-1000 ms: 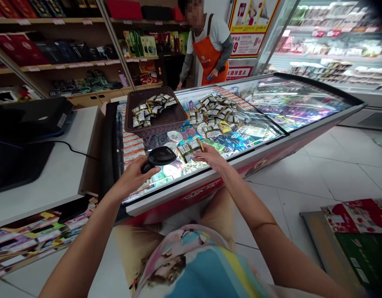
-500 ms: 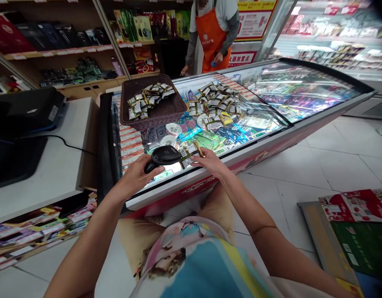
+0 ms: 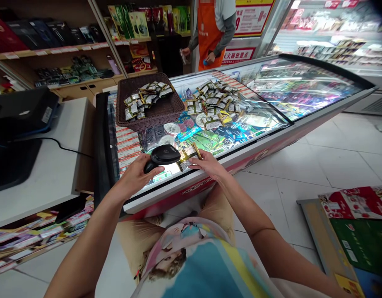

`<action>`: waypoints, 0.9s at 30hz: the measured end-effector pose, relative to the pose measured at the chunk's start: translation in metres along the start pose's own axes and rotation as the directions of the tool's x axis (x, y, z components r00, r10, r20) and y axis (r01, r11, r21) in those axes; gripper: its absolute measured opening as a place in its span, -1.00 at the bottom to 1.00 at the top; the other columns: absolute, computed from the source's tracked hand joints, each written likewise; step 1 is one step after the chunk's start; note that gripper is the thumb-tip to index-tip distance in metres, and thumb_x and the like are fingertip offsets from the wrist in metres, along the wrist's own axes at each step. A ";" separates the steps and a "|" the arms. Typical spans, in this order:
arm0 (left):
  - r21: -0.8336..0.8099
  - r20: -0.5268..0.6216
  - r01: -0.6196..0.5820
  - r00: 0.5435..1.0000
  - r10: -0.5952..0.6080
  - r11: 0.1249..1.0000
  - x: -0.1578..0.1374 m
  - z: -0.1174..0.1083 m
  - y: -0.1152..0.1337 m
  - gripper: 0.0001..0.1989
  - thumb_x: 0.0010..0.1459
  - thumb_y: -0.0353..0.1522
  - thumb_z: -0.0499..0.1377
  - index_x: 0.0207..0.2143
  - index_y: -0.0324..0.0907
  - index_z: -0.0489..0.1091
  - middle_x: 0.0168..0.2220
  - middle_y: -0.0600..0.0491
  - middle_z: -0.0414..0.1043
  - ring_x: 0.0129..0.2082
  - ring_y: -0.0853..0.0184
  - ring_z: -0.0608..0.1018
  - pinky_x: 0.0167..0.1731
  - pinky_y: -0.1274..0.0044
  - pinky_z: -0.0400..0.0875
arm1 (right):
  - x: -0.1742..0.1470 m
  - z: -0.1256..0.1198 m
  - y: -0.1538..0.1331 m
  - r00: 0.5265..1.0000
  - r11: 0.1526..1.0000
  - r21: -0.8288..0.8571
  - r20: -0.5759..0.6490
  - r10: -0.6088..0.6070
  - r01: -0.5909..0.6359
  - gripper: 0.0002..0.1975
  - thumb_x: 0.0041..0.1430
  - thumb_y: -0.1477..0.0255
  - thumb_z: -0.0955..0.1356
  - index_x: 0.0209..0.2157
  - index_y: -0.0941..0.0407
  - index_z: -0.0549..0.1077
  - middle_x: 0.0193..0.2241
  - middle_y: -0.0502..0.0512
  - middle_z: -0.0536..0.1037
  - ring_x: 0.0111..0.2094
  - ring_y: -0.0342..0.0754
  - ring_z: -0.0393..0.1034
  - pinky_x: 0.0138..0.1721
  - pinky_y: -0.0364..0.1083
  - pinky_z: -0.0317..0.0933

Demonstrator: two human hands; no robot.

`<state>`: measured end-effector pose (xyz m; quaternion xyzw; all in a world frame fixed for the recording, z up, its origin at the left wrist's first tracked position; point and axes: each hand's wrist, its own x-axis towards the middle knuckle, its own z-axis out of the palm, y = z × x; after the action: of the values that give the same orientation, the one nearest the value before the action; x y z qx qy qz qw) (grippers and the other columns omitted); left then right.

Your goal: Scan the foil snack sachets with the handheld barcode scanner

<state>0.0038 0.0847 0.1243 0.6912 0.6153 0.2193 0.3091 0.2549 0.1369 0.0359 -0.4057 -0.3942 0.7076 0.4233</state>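
Glossy black plastic scanner (image 3: 164, 155) beside shiny foil-like packet (image 3: 188, 158). Freezer lid (image 3: 265, 93): smooth, reflective glass. On it, dark woven wicker basket (image 3: 169, 111). Left of it, matt white counter (image 3: 51, 165).

the scanner (image 3: 164, 155) hides part of the packet (image 3: 188, 157) (print too small), and the co-worker (image 3: 213, 29) is cut off above.

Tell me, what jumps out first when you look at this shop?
Right in the middle, the left hand holds a black scanner next to small packets pinched in the right hand, over a bright glass-topped freezer. Behind them sits a brown basket of more packets, and at the far end stands a person in an orange apron.
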 end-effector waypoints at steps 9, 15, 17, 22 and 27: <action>-0.074 -0.074 0.025 0.997 -0.031 0.997 0.010 -0.022 0.003 -0.55 0.03 0.09 0.19 -0.38 -0.11 0.36 -0.46 0.12 0.30 -0.49 0.32 0.39 -0.54 0.51 0.30 | 0.036 -0.026 -0.021 0.974 0.985 0.036 -0.157 -0.161 0.169 -0.57 -0.25 0.28 0.59 -0.36 0.09 0.41 -0.37 -0.02 0.50 -0.27 -0.09 0.45 -0.01 0.04 0.44; -0.132 -0.183 0.080 0.978 -0.104 0.988 0.014 -0.058 -0.008 -0.47 -0.07 0.14 0.25 -0.31 -0.11 0.40 -0.42 0.12 0.37 -0.48 0.32 0.40 -0.53 0.51 0.33 | 0.100 -0.073 -0.069 0.738 0.899 -0.385 -0.540 -0.404 0.210 -0.63 0.02 0.35 0.41 -0.12 0.10 0.31 -0.08 0.20 0.49 0.01 0.08 0.39 0.13 0.15 0.24; -0.140 -0.210 0.128 0.965 -0.156 0.982 0.012 -0.068 -0.015 -0.46 -0.12 0.14 0.28 -0.35 -0.11 0.38 -0.47 0.15 0.34 -0.51 0.34 0.39 -0.55 0.52 0.31 | 0.114 -0.071 -0.079 0.580 0.775 -0.629 -0.612 -0.538 0.055 -0.51 0.04 0.40 0.38 0.02 0.19 0.25 0.11 0.40 0.36 0.20 0.21 0.19 0.24 0.24 0.03; -0.100 -0.267 0.175 0.944 -0.196 0.979 0.002 -0.085 -0.035 -0.47 -0.08 0.15 0.25 -0.40 -0.11 0.33 -0.53 0.17 0.32 -0.54 0.36 0.38 -0.55 0.53 0.28 | 0.140 -0.001 -0.088 0.494 0.400 -0.913 -0.310 -0.812 0.084 -0.51 0.15 0.43 0.32 0.11 0.24 0.27 0.21 0.44 0.23 0.29 0.23 0.02 0.30 0.26 -0.14; -0.063 -0.272 0.243 0.929 -0.251 0.968 -0.010 -0.091 -0.041 -0.48 -0.01 0.16 0.21 -0.34 -0.10 0.33 -0.54 0.18 0.33 -0.53 0.34 0.42 -0.54 0.53 0.30 | 0.194 0.111 -0.090 0.792 0.281 -0.869 0.183 -0.583 0.408 -0.80 0.25 0.44 0.26 -0.20 0.18 0.49 -0.11 0.29 0.51 0.03 0.12 0.35 0.15 0.03 0.15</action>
<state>-0.0895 0.0913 0.1616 0.5663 0.7314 0.2823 0.2543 0.1187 0.3206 0.1100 -0.4774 -0.7666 0.1947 0.3828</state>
